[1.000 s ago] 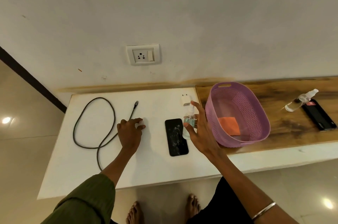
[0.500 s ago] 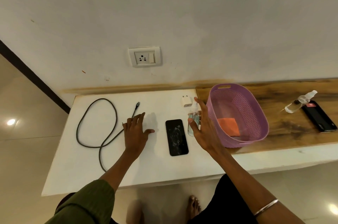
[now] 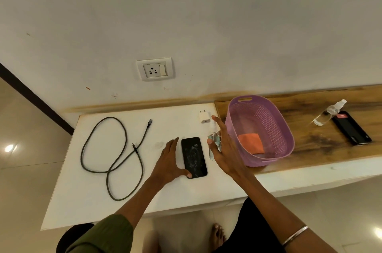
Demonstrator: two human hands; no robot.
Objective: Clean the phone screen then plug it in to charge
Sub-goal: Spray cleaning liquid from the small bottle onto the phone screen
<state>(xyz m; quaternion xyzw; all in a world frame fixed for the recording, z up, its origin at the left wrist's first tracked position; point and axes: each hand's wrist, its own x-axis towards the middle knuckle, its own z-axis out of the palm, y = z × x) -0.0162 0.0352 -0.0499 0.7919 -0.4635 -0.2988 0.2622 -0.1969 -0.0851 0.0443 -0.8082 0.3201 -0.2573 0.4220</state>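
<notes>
Your left hand (image 3: 168, 162) has slid over, open, to steady the smudged phone (image 3: 193, 156); your right hand (image 3: 222, 149), open, reaches the spray bottle (image 3: 214, 139).

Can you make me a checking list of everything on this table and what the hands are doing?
Surface: white table, wooden counter beside it.
Job's things: smudged phone flat; spray bottle; charger plug; orange cloth inside purple basket.
Clutter: second bottle, second phone on counter.
Hands: left hand touching phone's edge; right hand open at spray bottle.
Cables: dark cable, looped, unplugged.
Surroundings: wall socket, empty.
</notes>
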